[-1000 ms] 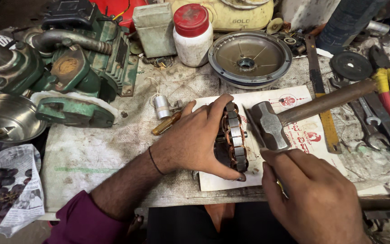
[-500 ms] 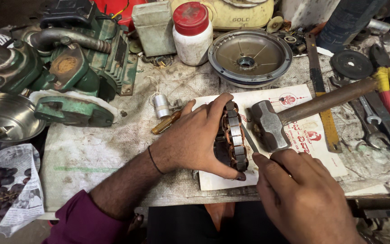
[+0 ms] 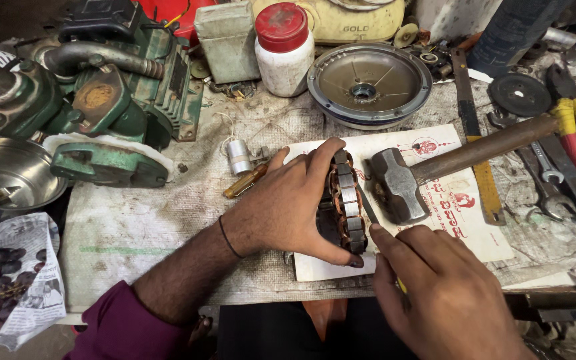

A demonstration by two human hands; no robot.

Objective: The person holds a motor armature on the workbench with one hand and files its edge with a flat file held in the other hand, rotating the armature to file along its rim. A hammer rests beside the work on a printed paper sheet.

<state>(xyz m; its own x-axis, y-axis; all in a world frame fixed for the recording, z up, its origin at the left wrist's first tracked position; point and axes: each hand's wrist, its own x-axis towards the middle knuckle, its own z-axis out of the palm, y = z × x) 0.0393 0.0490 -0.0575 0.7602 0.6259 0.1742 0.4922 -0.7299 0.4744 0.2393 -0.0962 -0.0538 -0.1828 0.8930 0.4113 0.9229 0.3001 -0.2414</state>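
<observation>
Nearest us, our right hand (image 3: 445,293) pinches a thin flat tool (image 3: 368,207), its tip set against the side of the motor winding core (image 3: 345,203). Our left hand (image 3: 295,207) grips that core from the left, fingers wrapped over its top, standing it on edge on the white card (image 3: 448,227). We judge the work goes best if we keep the core pressed firmly down, so the tip cannot skid into the copper wire. Just beyond, the hammer (image 3: 401,183) lies on the card; further back sits the round metal cover (image 3: 368,83).
</observation>
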